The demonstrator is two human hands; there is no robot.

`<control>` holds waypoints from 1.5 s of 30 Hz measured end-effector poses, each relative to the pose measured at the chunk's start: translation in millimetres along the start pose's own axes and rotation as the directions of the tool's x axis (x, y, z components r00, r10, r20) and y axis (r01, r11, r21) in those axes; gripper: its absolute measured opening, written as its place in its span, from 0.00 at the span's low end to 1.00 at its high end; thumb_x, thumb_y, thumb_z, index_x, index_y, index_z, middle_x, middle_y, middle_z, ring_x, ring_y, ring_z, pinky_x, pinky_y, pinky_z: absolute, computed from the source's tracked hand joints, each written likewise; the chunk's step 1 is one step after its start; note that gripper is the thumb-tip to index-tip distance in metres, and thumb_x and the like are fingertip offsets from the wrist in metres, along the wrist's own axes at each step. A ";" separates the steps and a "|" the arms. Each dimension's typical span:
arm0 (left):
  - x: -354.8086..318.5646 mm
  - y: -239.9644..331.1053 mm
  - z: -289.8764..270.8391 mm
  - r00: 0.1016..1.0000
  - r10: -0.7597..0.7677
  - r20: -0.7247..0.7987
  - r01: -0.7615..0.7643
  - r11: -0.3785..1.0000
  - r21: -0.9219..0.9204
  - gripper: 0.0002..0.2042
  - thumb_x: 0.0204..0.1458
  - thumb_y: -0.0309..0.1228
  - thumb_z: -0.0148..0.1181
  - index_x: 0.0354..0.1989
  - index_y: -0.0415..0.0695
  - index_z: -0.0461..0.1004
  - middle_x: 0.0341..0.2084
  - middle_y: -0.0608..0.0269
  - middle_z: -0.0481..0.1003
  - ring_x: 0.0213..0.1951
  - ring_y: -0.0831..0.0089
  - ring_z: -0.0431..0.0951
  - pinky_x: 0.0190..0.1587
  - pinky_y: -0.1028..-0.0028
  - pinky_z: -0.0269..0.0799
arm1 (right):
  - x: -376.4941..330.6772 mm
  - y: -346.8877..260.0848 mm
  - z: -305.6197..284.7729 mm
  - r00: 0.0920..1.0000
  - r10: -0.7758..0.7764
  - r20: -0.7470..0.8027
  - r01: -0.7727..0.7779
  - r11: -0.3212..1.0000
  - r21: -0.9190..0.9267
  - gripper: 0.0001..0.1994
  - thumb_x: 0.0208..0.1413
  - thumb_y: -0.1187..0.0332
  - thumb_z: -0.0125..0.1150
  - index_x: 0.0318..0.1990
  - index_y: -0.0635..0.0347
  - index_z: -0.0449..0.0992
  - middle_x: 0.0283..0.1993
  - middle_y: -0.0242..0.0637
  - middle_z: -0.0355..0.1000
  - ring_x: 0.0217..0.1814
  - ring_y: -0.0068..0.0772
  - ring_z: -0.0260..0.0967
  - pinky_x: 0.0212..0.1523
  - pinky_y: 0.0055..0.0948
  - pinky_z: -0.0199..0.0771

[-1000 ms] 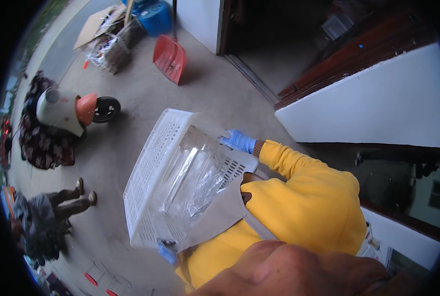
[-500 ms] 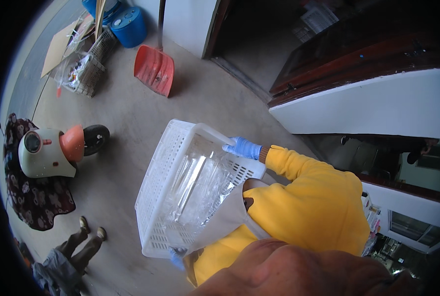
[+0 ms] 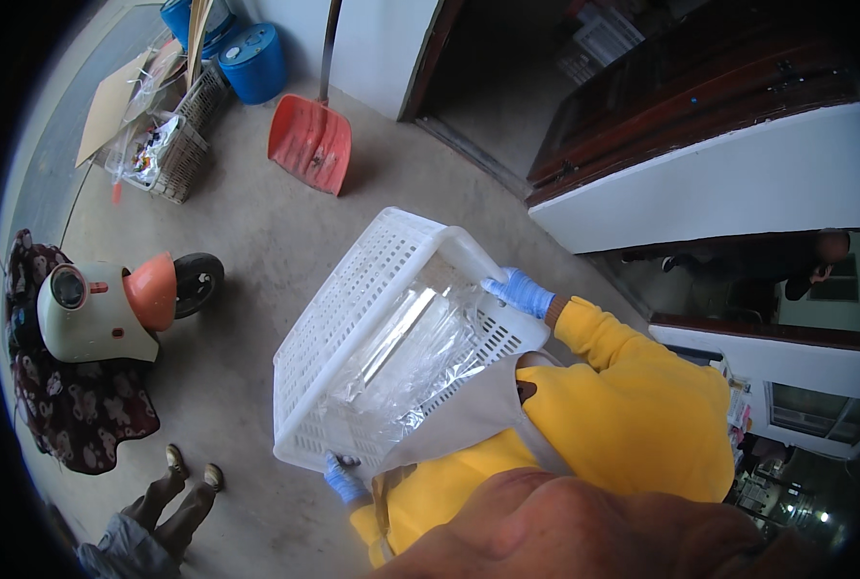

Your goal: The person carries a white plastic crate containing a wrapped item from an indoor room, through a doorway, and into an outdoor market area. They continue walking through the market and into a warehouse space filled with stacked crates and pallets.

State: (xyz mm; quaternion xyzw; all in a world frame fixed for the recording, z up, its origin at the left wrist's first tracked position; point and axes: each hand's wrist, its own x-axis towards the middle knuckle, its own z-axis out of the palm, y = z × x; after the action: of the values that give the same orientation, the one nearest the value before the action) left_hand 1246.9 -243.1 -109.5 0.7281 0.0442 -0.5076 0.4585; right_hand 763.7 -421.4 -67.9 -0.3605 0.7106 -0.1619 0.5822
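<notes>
A white plastic basket (image 3: 353, 280) with slotted walls is held tilted against my grey apron. Inside it lie clear plastic film bags (image 3: 406, 352), crinkled and shiny. My right hand (image 3: 520, 292), in a blue glove, grips the rim at the basket's far right end. At the near left end my left hand (image 3: 344, 476), gloved in blue too, is closed on the rim, its fingers partly hidden by the basket.
A scooter (image 3: 102, 309) with a dark patterned cover stands at left, and a person (image 3: 160, 511) is behind it at lower left. A red shovel (image 3: 310, 145), blue drums (image 3: 252, 64) and a filled crate (image 3: 181, 164) are at the far side. A doorway (image 3: 493, 87) opens at far right.
The basket and both my hands have shifted a little to the right in the picture, and the basket is turned and tilted slightly more. Both hands keep their grip.
</notes>
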 end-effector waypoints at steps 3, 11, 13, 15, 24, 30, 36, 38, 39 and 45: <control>17.2 -5.1 -3.4 0.996 -0.077 -0.046 0.075 0.996 -0.038 0.12 0.54 0.37 0.51 0.22 0.46 0.62 0.12 0.67 0.61 0.14 0.75 0.62 0.17 0.73 0.61 | 1.5 -2.2 6.1 0.999 0.000 0.032 -0.001 1.000 0.018 0.19 0.55 0.58 0.54 0.49 0.60 0.70 0.34 0.35 0.71 0.31 0.24 0.66 0.32 0.26 0.70; 19.1 1.1 -4.3 0.996 -0.082 0.025 0.083 0.996 -0.029 0.13 0.54 0.37 0.50 0.21 0.46 0.62 0.10 0.66 0.60 0.14 0.75 0.61 0.17 0.72 0.61 | -10.1 8.6 5.3 0.993 0.114 -0.028 -0.113 0.993 0.022 0.20 0.54 0.58 0.55 0.49 0.62 0.70 0.35 0.35 0.71 0.31 0.25 0.67 0.32 0.26 0.70; 11.3 7.5 -4.9 0.997 -0.068 -0.027 0.070 0.994 0.084 0.13 0.54 0.36 0.50 0.21 0.46 0.62 0.11 0.66 0.60 0.14 0.74 0.61 0.17 0.72 0.61 | -16.8 6.6 8.2 0.995 0.091 -0.029 -0.091 0.995 0.029 0.20 0.54 0.58 0.55 0.49 0.62 0.70 0.35 0.35 0.71 0.31 0.25 0.66 0.32 0.26 0.70; 1.1 8.3 -7.6 1.000 -0.019 0.021 0.017 0.997 0.072 0.13 0.55 0.37 0.49 0.21 0.46 0.62 0.11 0.67 0.60 0.14 0.74 0.62 0.18 0.72 0.61 | -24.5 6.7 8.2 0.997 0.061 -0.042 -0.060 0.998 0.030 0.20 0.54 0.57 0.55 0.50 0.61 0.70 0.35 0.35 0.71 0.30 0.25 0.66 0.31 0.26 0.69; -55.3 -53.2 -44.4 0.977 0.181 0.109 -0.170 0.980 -0.103 0.14 0.56 0.40 0.49 0.23 0.46 0.63 0.12 0.67 0.62 0.16 0.75 0.63 0.20 0.71 0.63 | -37.8 30.8 -41.1 0.979 -0.203 0.019 0.201 0.975 0.097 0.19 0.54 0.58 0.55 0.49 0.61 0.70 0.26 0.30 0.66 0.23 0.20 0.59 0.27 0.23 0.65; -109.1 -92.9 -31.8 0.975 0.203 -0.085 -0.200 0.978 0.052 0.15 0.56 0.42 0.48 0.25 0.44 0.66 0.15 0.66 0.64 0.17 0.73 0.65 0.21 0.69 0.65 | -7.1 1.7 -51.3 0.916 -0.375 0.140 0.385 0.922 -0.046 0.20 0.55 0.54 0.54 0.46 0.61 0.71 0.28 0.33 0.69 0.25 0.24 0.63 0.28 0.26 0.67; -191.6 -191.3 -9.4 0.864 0.185 -0.469 -0.284 0.947 -0.149 0.17 0.54 0.43 0.48 0.25 0.40 0.70 0.17 0.64 0.67 0.19 0.71 0.68 0.24 0.70 0.67 | 30.2 -16.7 -57.7 0.705 -0.496 0.506 0.590 0.806 -0.033 0.13 0.55 0.60 0.52 0.35 0.61 0.75 0.23 0.27 0.67 0.23 0.19 0.60 0.24 0.23 0.64; -227.9 -248.7 2.2 0.767 0.241 -0.595 -0.369 0.924 -0.102 0.19 0.52 0.45 0.52 0.26 0.38 0.72 0.15 0.62 0.68 0.18 0.71 0.71 0.24 0.70 0.69 | 35.3 -22.6 -41.4 0.675 -0.448 0.586 0.575 0.817 -0.039 0.14 0.54 0.59 0.53 0.32 0.63 0.75 0.19 0.31 0.66 0.19 0.22 0.61 0.22 0.25 0.64; -247.6 -278.5 7.5 0.761 0.238 -0.603 -0.468 0.846 -0.257 0.18 0.50 0.44 0.55 0.26 0.37 0.71 0.15 0.60 0.69 0.16 0.71 0.70 0.21 0.72 0.69 | 35.8 -27.6 -33.0 0.657 -0.436 0.615 0.639 0.755 -0.146 0.15 0.53 0.58 0.55 0.29 0.64 0.74 0.16 0.34 0.66 0.18 0.24 0.63 0.22 0.25 0.65; -366.0 -458.0 -6.0 0.654 -0.024 -0.756 -0.571 0.639 -0.514 0.17 0.49 0.42 0.58 0.28 0.37 0.71 0.13 0.61 0.69 0.14 0.71 0.70 0.18 0.72 0.70 | -33.1 23.5 58.5 0.385 -0.468 0.796 0.854 0.508 -0.114 0.15 0.54 0.59 0.55 0.29 0.65 0.72 0.13 0.30 0.62 0.13 0.24 0.59 0.18 0.24 0.62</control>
State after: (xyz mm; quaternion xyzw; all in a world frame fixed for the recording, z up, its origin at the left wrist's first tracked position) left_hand 832.5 171.7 -109.0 0.6198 0.2877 -0.0458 0.7287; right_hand 813.4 -371.0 -75.4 -0.7953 0.2408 -0.0520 0.5539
